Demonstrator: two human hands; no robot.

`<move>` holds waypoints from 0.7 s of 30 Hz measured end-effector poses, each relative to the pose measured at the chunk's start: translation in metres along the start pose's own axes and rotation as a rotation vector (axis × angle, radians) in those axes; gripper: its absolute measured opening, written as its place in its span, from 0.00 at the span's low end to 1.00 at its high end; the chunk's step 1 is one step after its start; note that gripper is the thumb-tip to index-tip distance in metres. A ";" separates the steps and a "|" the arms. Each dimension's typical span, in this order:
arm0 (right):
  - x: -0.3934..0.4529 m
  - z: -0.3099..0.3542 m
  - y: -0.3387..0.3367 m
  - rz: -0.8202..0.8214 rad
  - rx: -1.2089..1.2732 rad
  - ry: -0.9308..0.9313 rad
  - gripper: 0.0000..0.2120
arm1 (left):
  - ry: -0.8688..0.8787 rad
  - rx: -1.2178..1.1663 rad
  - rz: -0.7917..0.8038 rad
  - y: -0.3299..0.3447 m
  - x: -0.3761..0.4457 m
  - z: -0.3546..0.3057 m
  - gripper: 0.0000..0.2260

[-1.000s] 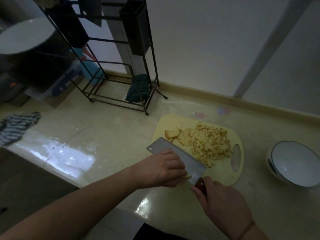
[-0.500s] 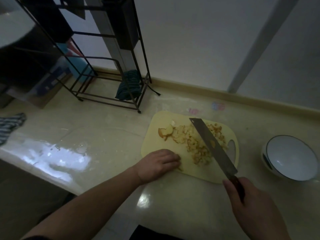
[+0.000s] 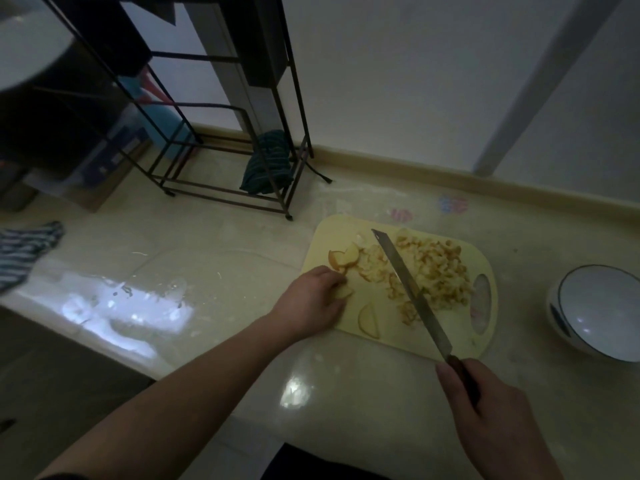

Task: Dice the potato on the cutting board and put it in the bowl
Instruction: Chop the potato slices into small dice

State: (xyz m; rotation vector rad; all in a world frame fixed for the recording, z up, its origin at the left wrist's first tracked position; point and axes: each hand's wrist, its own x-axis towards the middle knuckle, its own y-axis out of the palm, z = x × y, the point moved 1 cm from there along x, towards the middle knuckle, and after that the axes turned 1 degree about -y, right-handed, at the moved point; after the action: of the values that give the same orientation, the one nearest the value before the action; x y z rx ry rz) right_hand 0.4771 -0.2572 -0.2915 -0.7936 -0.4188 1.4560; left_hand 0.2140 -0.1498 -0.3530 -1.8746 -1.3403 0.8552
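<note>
Holding item 1, a cleaver (image 3: 408, 292) with a dark wooden handle: the right hand (image 3: 495, 424), fingers curled round the handle at the near edge of the board. The blade is turned edge-down, its spine toward the camera, and runs from the handle up across the diced heap; whether the edge touches the board cannot be told.

Item 2, pale yellow cutting board (image 3: 322, 244), lying flat on the cream surface (image 3: 214, 244), with an oval handle slot (image 3: 482, 303) at its right end.

Item 3, diced potato (image 3: 436, 271), a loose heap over the middle and right of the board.

Item 4, potato slices (image 3: 344, 259), uncut, at the left of the heap. 1 half-round slice (image 3: 369, 320) lies alone near the front edge.

Item 5, left hand (image 3: 311, 303), resting at the board's left edge, fingers curled and pinching a small potato piece (image 3: 343, 292).

Item 6, white bowl (image 3: 599, 311) with a dark rim, on the surface well right of the board, tilted toward the camera, nothing visible inside.

Item 7, black wire rack (image 3: 221, 133), far left, with a dark striped cloth (image 3: 268, 168) at its base. Another striped cloth (image 3: 24, 251) lies at the left edge.
</note>
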 end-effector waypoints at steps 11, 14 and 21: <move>-0.001 -0.004 0.011 0.061 0.028 -0.027 0.18 | -0.196 -0.074 -0.033 -0.011 0.007 0.006 0.14; -0.001 -0.004 0.011 0.065 0.043 -0.015 0.21 | -0.157 -0.026 -0.081 -0.013 0.010 0.009 0.14; -0.004 -0.005 0.014 0.025 0.070 -0.004 0.20 | -0.014 -0.058 -0.190 -0.007 0.010 0.016 0.17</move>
State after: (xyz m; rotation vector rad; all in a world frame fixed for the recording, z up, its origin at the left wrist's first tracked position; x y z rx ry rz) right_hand 0.4701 -0.2633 -0.3042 -0.7417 -0.3601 1.4882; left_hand 0.1996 -0.1361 -0.3571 -1.7538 -1.5384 0.7405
